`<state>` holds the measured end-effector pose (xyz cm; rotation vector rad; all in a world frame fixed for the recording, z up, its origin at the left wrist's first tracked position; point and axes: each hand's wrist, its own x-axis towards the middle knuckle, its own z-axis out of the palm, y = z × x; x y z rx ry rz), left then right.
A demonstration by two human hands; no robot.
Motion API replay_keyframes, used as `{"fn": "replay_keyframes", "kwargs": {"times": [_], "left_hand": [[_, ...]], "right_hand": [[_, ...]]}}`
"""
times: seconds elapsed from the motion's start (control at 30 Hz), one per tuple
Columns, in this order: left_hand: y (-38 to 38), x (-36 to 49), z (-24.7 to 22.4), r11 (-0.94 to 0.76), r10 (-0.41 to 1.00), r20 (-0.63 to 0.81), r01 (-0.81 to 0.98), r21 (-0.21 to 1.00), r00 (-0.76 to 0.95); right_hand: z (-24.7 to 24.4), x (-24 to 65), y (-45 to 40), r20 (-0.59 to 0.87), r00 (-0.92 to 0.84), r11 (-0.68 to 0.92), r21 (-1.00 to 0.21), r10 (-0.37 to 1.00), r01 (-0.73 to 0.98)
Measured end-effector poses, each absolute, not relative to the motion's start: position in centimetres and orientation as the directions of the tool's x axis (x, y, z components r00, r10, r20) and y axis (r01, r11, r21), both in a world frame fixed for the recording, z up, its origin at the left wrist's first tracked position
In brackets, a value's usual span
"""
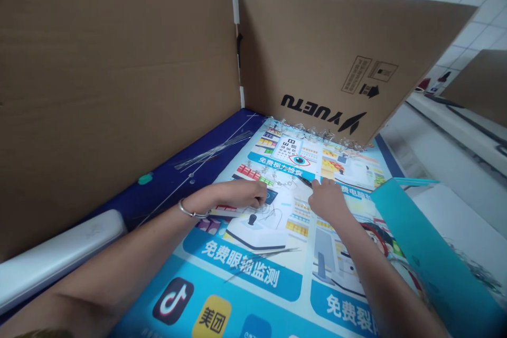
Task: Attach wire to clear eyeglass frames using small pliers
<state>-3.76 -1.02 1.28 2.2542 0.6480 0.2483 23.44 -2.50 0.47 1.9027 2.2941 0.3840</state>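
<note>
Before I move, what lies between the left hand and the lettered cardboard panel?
Head view: printed mat, with clear wiry pieces along the foot of the panel and more near the left hand.

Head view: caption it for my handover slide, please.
Right hand holding a dark tool, left hand nearby, over a printed sheet before cardboard panels.

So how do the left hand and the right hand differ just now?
The left hand has a silver bracelet at its wrist; the right hand shows none. The right hand grips a dark tool, while whether the curled left hand holds anything is unclear. The left hand points inward across the printed sheet; the right hand points more forward. Both are bare.
</note>
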Motion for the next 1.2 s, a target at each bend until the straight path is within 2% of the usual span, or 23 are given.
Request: {"fn": "replay_keyframes", "kwargs": {"times": [0.27,0.47,0.67,0.8,0.97,1.07,1.2], "left_hand": [[-1.2,-4.1,2.9,-0.525,0.576,-0.103,0.464,0.714,0.811],[-0.7,-3.7,2.1,-0.510,0.584,-0.029,0.395,0.764,0.811],[0.0,-4.0,1.1,-0.433,0.675,0.015,0.380,0.817,0.737],[-0.1,-3.8,1.0,-0.321,0.716,0.012,0.314,0.893,0.698],[-0.2,-3.0,0.8,-0.137,0.751,-0.040,0.214,0.967,0.659],[-0.2,-2.6,0.8,-0.102,0.784,-0.033,0.180,0.978,0.620],[-0.5,-2.3,1.1,-0.103,0.837,0.003,0.152,0.983,0.547]], "right_hand": [[-0.4,23.5,-2.5,0.178,-0.199,0.144,0.281,0.964,0.949],[-1.1,23.6,-2.2,0.187,-0.193,0.141,0.260,0.963,0.955],[-1.4,24.0,-1.5,0.186,-0.155,0.113,0.218,0.970,0.969],[-0.7,23.8,-1.3,0.322,-0.115,0.095,0.078,0.940,0.992],[-0.2,22.3,-2.1,0.460,-0.165,0.264,-0.160,0.872,0.951],[-0.3,21.4,-2.8,0.441,-0.180,0.314,-0.251,0.879,0.916],[0.0,21.3,-2.9,0.362,-0.065,0.241,-0.465,0.930,0.852]]}}
